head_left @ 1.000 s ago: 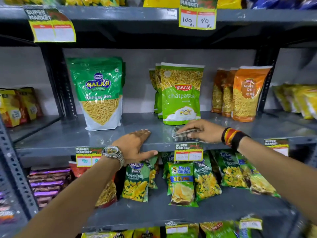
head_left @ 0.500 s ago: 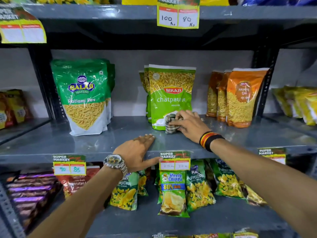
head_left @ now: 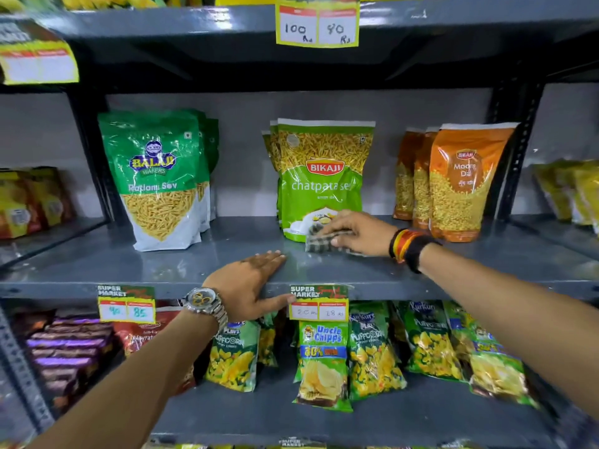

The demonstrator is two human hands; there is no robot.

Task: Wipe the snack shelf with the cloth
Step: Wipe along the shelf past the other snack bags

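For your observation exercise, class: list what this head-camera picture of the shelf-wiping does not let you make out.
Head view only:
- Checked grey cloth: mostly covered by the right hand.
- Green Bikaji chatpata sev pouch: lower corner hidden by that hand.
- Yellow price tag on the left: figures blurred.
- Yellow packets on the top shelf: cut off by the frame's upper edge.

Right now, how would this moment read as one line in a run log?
step: wiping shelf | right hand: pressing cloth by Bikaji packet | left hand: flat on shelf edge | packets upright
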